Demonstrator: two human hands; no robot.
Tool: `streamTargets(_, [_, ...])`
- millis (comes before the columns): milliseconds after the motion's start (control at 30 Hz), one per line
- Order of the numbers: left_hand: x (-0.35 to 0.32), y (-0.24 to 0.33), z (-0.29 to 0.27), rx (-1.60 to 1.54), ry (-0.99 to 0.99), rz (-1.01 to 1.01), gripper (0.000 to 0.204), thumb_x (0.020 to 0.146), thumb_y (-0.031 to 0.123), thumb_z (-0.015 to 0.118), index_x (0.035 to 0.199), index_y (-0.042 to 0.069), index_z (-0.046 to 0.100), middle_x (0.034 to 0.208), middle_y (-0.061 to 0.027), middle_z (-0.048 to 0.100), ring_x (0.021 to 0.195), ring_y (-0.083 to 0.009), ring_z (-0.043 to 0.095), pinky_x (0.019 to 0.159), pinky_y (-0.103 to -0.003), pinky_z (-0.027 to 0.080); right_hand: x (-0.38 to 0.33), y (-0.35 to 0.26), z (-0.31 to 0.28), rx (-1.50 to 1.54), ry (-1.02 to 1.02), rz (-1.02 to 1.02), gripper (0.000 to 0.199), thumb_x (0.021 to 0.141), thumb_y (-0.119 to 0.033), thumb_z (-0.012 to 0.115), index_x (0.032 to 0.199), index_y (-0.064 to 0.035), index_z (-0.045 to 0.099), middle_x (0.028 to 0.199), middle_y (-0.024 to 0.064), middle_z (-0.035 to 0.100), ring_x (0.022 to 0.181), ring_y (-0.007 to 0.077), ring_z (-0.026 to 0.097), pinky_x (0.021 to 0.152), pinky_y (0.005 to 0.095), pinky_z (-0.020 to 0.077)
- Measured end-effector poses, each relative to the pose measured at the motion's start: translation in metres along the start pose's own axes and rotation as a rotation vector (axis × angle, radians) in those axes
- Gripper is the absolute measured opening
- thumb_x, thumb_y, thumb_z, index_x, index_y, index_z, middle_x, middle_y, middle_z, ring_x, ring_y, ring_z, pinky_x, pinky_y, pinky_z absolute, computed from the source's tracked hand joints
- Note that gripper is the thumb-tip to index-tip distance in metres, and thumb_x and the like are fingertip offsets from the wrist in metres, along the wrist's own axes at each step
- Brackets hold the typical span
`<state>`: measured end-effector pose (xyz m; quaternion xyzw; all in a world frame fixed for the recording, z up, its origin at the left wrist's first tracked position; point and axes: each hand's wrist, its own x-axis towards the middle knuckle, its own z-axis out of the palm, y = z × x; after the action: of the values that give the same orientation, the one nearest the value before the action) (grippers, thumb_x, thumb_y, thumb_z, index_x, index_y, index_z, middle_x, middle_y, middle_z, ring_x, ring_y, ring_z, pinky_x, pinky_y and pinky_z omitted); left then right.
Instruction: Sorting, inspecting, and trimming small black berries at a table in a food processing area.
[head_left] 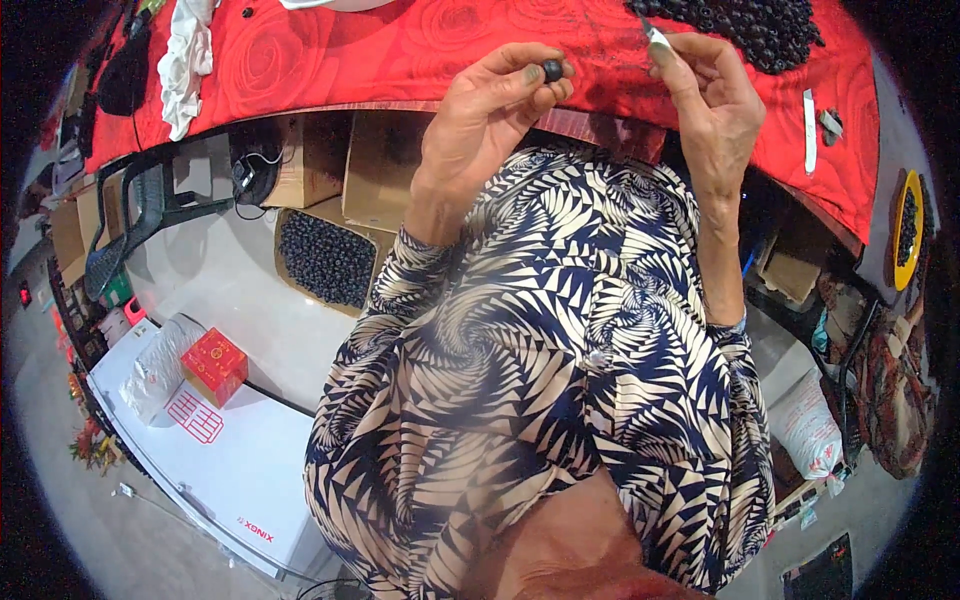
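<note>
Above the near edge of the red cloth [400, 60], my left hand [490, 95] pinches a small black round nut-like ball [553, 70] between thumb and fingers. To its right my right hand [715, 110] is closed on a small knife [655, 36] with a white part by the fingertips and a thin metal tip pointing up and away. The two hands are apart, and the knife does not touch the ball. Beyond my right hand lies a heap of similar black balls [770, 35] on the cloth.
A crumpled white cloth [187, 65] lies at the table's left. A white strip [809, 130] rests at the right. Below left stand a cardboard box of dark balls [325, 258] and a white cabinet top [240, 470] bearing a red box [214, 366]. A yellow-rimmed container [907, 230] is far right.
</note>
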<state>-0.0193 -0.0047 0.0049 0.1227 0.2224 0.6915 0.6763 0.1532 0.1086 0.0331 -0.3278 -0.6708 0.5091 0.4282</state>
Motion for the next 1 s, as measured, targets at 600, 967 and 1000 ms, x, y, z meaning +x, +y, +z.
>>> streamTargets(600, [0.003,-0.009,-0.003,0.019,-0.036,0.068,0.017,0.088,0.005,0.054,0.102,-0.005,0.056,0.099,-0.0173,0.058,0.085,-0.024,0.061,0.075,-0.025,0.055,-0.012,-0.006,0.009,-0.118,-0.097,-0.017,0.018,0.078,-0.011,0.068,0.089,-0.0001,0.059,0.078,0.0089,0.066,0.071,0.0141,0.064,0.061,0.0268,0.0507])
streamTargets(967, [0.002,-0.01,0.007,0.126,0.074,0.137,0.008,0.084,0.002,0.058,0.091,-0.002,0.058,0.092,-0.0168,0.063,0.08,-0.0274,0.064,0.074,-0.03,0.054,-0.013,-0.014,0.011,-0.16,-0.118,-0.062,0.018,0.076,-0.011,0.069,0.087,-0.0007,0.06,0.075,0.0099,0.066,0.068,0.0166,0.065,0.059,0.0279,0.0507])
streamTargets(1000, [0.003,-0.009,0.009,0.14,0.079,0.149,0.008,0.084,0.002,0.058,0.091,-0.001,0.058,0.092,-0.0168,0.063,0.08,-0.0269,0.064,0.074,-0.029,0.054,-0.012,-0.017,0.01,-0.195,-0.118,-0.066,0.018,0.076,-0.011,0.069,0.087,-0.0006,0.06,0.075,0.01,0.066,0.068,0.0165,0.065,0.06,0.0278,0.0508])
